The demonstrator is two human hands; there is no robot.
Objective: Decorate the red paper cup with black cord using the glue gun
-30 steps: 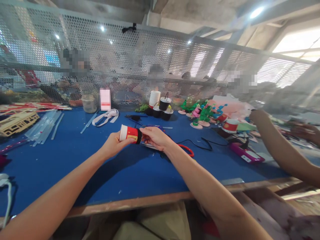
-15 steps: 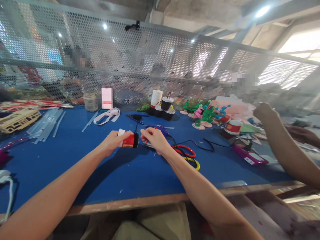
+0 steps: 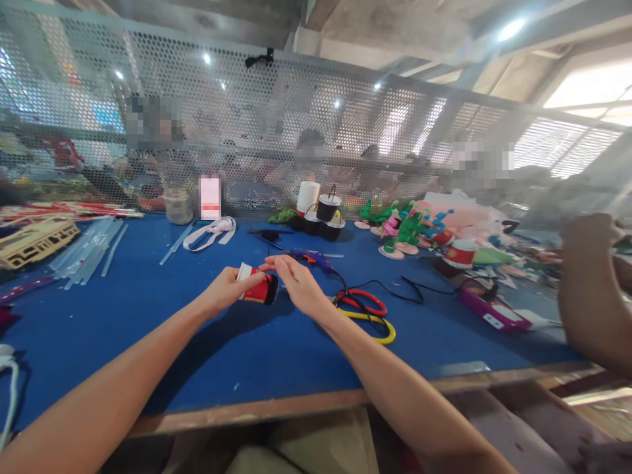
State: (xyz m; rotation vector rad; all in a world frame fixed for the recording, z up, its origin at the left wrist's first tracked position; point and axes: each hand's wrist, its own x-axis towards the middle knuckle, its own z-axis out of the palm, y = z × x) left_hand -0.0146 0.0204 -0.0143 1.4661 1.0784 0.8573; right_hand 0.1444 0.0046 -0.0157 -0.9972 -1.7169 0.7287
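Observation:
My left hand [image 3: 222,289] is closed around a red and white paper cup [image 3: 251,288], tilted on its side above the blue table. A black band covers the cup's right end. My right hand [image 3: 296,280] is at that end, its fingers stretched over the upper side of the cup; nothing shows in them, and whether the fingertips touch the cup is unclear. Just behind my right hand lies a blue glue gun [image 3: 316,259]. Scissors with red and yellow handles [image 3: 390,332] lie right of my right wrist, crossed by a black cord [image 3: 390,289].
Clear glue sticks [image 3: 91,247] and a wooden lattice piece [image 3: 37,243] lie at left. A badge lanyard [image 3: 212,234], stacked white cups [image 3: 309,196] and small black-and-white pails [image 3: 328,207] stand behind. Green craft figures [image 3: 409,230] and a purple power strip [image 3: 494,313] are right, near another person's arm [image 3: 590,289].
My right hand has gone from a pinch beside the cup to fingers reaching over its top. The cup has shifted slightly right and tipped down. The other person's arm has moved right.

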